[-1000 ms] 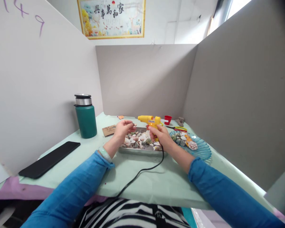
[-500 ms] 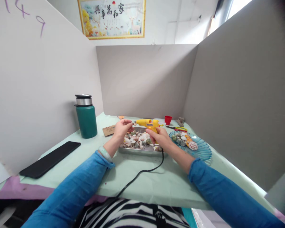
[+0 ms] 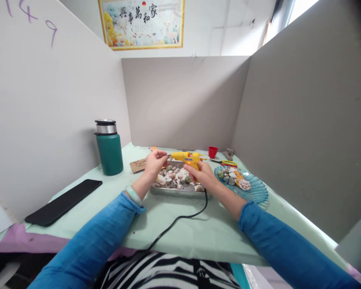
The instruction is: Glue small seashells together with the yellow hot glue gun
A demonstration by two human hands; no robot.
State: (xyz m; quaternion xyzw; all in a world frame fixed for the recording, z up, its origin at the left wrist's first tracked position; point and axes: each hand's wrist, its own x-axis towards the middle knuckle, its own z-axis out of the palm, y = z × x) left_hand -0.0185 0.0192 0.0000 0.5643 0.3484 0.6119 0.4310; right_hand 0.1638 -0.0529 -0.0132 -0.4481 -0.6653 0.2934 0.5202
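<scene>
My right hand (image 3: 202, 173) grips a yellow hot glue gun (image 3: 182, 156) by its handle, with the nozzle pointing left. At that nozzle, my left hand (image 3: 155, 163) pinches a small shell, mostly hidden by the fingertips. Both hands are above a metal tray (image 3: 180, 193) filled with mixed seashells (image 3: 173, 176). From the gun's handle a black cord (image 3: 180, 217) runs down over the front edge of the table. To the right of my right hand, a blue glass plate (image 3: 260, 192) bears several shells (image 3: 233, 176), some of them orange.
A green bottle (image 3: 109, 152) and a black flat case (image 3: 64, 202) stand and lie on the left. Behind my left hand is a brown board (image 3: 137, 165). At the back right are a red cup (image 3: 213, 152), yellow-handled pliers (image 3: 228, 163) and a grey object (image 3: 228, 154). Grey partitions (image 3: 183, 104) enclose the table.
The glue gun has shifted slightly left, its nozzle now closer to my left fingertips. The small shell shows less than before. Otherwise both arms stay nearly in place.
</scene>
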